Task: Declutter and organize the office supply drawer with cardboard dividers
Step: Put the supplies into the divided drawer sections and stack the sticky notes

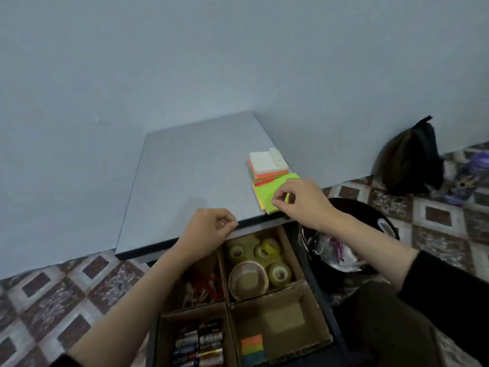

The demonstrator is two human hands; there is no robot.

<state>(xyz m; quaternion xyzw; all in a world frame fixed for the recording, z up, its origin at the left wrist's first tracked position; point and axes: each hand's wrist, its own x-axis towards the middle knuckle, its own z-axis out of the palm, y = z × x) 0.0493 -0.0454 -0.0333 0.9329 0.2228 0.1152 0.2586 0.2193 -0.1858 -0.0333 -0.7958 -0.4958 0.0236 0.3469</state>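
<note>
Looking down into open drawer (315, 274), cardboard dividers (227, 304) already fitted and splitting it into four compartments. Logging near-left compartment as holding batteries (201, 343) laid in rows; near-right holding a small stack of coloured sticky tabs (252, 348) and a pale square pad (284, 317), with room to spare. Finding far-left compartment partly hidden under the left forearm, showing scissors-like handles (191, 298) and something red (too murky to name further); far-right packed with tape rolls (258, 258). Placing left hand (209, 231) at the front edge of the desk top (190, 168), fingers curled in toward the thumb; unable to confirm any object in the pinch. Recording right hand (301, 202) at the desk's front right corner, thumb and fingertips pinching the near edge of the neon green sticky notes (267, 194) lying flat there. Spotting, just beyond them, a second stack of note pads (267, 164), white over orange. Judging task well advanced: dividers in, tape, batteries and tabs sorted; remaining, by the look of it, moving both paper stacks down into the near-right compartment. Noting black bin (370, 213) with plastic waste beside the desk, dark backpack (412, 160) against the far wall.
</note>
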